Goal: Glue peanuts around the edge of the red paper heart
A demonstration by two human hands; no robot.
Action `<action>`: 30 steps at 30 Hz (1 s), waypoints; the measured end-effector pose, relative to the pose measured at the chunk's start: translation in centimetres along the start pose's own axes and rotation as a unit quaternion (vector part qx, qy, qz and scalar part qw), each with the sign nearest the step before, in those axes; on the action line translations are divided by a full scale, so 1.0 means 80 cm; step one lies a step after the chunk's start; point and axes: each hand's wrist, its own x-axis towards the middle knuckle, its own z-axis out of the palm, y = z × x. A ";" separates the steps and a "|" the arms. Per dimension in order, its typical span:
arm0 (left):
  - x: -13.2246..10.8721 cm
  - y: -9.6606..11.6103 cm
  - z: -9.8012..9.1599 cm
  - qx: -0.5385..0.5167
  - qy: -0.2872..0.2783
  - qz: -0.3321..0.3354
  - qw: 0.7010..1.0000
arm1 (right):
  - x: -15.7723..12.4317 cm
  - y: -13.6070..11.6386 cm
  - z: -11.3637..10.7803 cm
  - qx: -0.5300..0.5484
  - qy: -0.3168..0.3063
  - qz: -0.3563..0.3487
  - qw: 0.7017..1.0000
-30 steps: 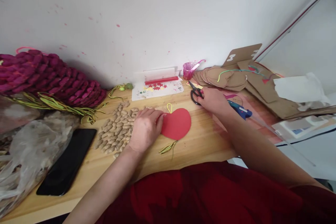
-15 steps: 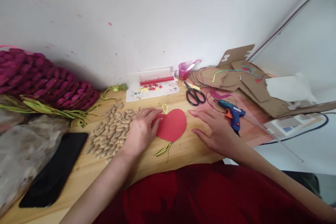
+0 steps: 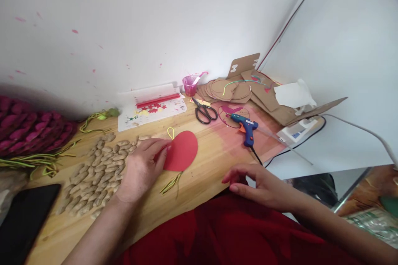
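My left hand [image 3: 141, 169] rests on the wooden table [image 3: 205, 165], fingers laid flat on the left edge of a red apple-shaped paper cutout [image 3: 182, 150]. The cutout has a yellow loop at its top and green strings at its bottom. My right hand [image 3: 259, 184] hovers at the table's near edge, fingers stretched out and holding nothing. Black scissors [image 3: 203, 112] lie beyond the cutout. A blue glue gun [image 3: 245, 126] lies to the right of them.
A heap of peanuts [image 3: 99, 169] lies left of my left hand. A black phone [image 3: 21, 223] sits at far left, magenta woven pieces [image 3: 31, 126] behind it. Star sticker sheet [image 3: 149, 112], pink cup [image 3: 189, 85], cardboard shapes [image 3: 239, 89] and a power strip [image 3: 297, 130] line the back.
My right hand let go of the scissors and drew back to the table's near edge. The view swung to the right. My left hand stayed on the red cutout.
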 end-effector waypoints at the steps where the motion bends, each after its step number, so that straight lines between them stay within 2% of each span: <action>1: 0.000 0.000 -0.001 -0.003 -0.001 0.000 1.000 | 0.000 -0.001 0.003 0.002 -0.004 0.011 1.000; 2: 0.000 0.001 -0.001 -0.007 -0.002 -0.002 1.000 | -0.001 0.000 0.004 -0.011 0.015 0.019 1.000; 4: -0.001 0.001 -0.002 -0.014 -0.004 -0.005 1.000 | -0.001 0.002 -0.001 -0.082 0.115 0.023 0.990; 6: -0.002 0.001 -0.002 -0.018 -0.005 -0.004 1.000 | 0.001 0.004 -0.019 -0.195 0.249 0.039 0.948; 8: -0.002 0.002 -0.001 -0.021 -0.002 0.003 1.000 | 0.008 0.005 -0.043 -0.302 0.309 0.107 0.896; 10: -0.003 0.005 -0.001 -0.022 0.005 0.010 1.000 | 0.020 0.008 -0.065 -0.339 0.309 0.202 0.865; 12: -0.002 0.007 -0.001 -0.021 0.015 0.014 1.000 | 0.035 0.013 -0.077 -0.344 0.290 0.251 0.857; 15: -0.002 0.010 -0.001 -0.021 0.022 0.013 0.999 | 0.051 0.022 -0.080 -0.331 0.297 0.254 0.859; 19: -0.002 0.011 0.000 -0.025 0.013 0.011 1.000 | 0.049 0.031 -0.082 -0.271 0.309 0.257 0.875; 22: -0.003 0.011 0.001 -0.030 0.016 0.012 0.999 | 0.038 0.034 -0.087 -0.163 0.300 0.261 0.903; 26: -0.002 0.014 0.002 -0.035 0.016 0.016 0.999 | 0.024 0.033 -0.089 0.043 0.244 0.221 0.943; 30: -0.002 0.016 0.002 -0.034 0.021 0.018 0.999 | 0.019 0.033 -0.076 0.196 0.207 0.161 0.945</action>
